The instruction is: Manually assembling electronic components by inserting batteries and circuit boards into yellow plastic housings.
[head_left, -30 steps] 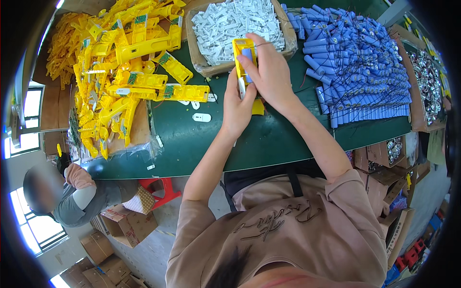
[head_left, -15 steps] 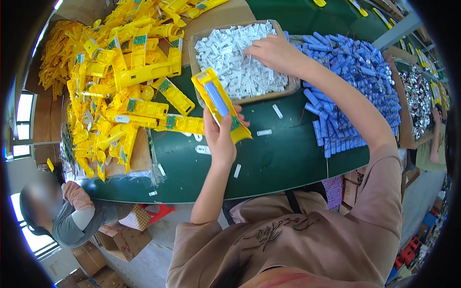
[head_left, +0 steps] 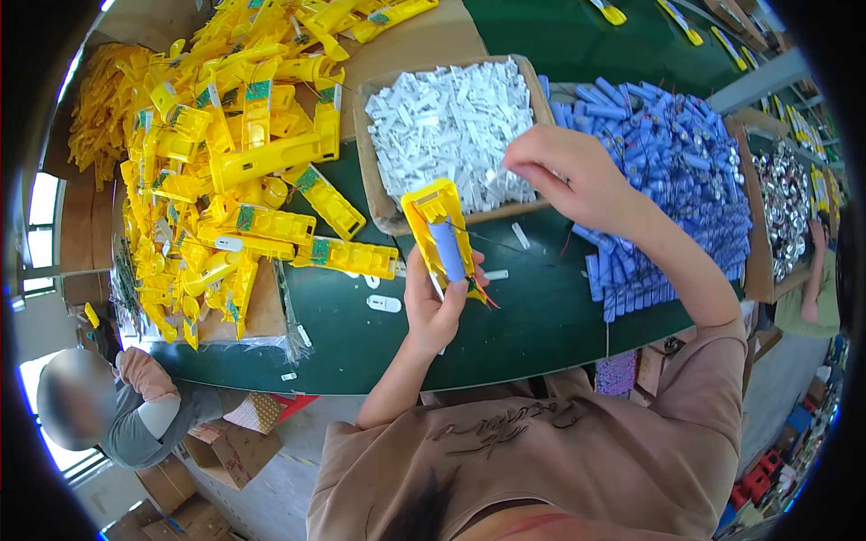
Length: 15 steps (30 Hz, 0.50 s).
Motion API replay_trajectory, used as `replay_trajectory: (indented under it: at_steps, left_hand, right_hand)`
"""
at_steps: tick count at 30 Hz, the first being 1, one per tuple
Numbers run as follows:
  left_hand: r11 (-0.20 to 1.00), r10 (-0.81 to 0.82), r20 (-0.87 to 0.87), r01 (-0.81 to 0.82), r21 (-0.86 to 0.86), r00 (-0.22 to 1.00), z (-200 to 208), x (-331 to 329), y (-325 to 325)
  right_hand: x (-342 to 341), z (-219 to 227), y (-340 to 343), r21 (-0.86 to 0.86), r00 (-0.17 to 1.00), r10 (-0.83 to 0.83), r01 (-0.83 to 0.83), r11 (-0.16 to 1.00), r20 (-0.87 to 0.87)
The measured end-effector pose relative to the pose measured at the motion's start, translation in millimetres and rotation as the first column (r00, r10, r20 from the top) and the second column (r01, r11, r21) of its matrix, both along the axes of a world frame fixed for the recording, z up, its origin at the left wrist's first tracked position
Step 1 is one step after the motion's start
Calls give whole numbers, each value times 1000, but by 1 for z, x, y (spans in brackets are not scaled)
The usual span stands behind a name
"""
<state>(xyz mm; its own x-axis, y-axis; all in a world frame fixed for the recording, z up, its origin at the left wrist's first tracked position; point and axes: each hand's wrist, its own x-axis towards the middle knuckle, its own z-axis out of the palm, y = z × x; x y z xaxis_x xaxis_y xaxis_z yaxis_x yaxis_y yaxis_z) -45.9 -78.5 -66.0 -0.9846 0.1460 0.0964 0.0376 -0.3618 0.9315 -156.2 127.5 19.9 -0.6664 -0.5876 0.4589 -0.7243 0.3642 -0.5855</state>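
And right grip (head_left: 577, 176) is out of white parts (head_left: 446, 126), back over carton (head_left: 492, 215)'s near right corner! Fingers curled narrow; cannot tell if anything's pinched. Left grip (head_left: 433, 311) wrapped firmly round yellow casing (head_left: 422, 230), blue cell (head_left: 446, 248) lying inside. Casing up above surface (head_left: 523, 334), steeper than half a second ago, top overlapping carton's near edge, red wire (head_left: 490, 299) showing at lower end.
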Motion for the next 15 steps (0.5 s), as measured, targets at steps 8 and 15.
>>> replay_trajectory:
  at_steps: [8,15]
  left_hand:
    - [970,-88,-236,30,-240,968,15,37,4]
    - [982,-104,-31,98,-158,994,29,61,18]
  right_hand:
    - [81,3,-3,-228,1000,-24,19,973,-17]
    - [110,-14,-4,83,927,-150,190,978,-344]
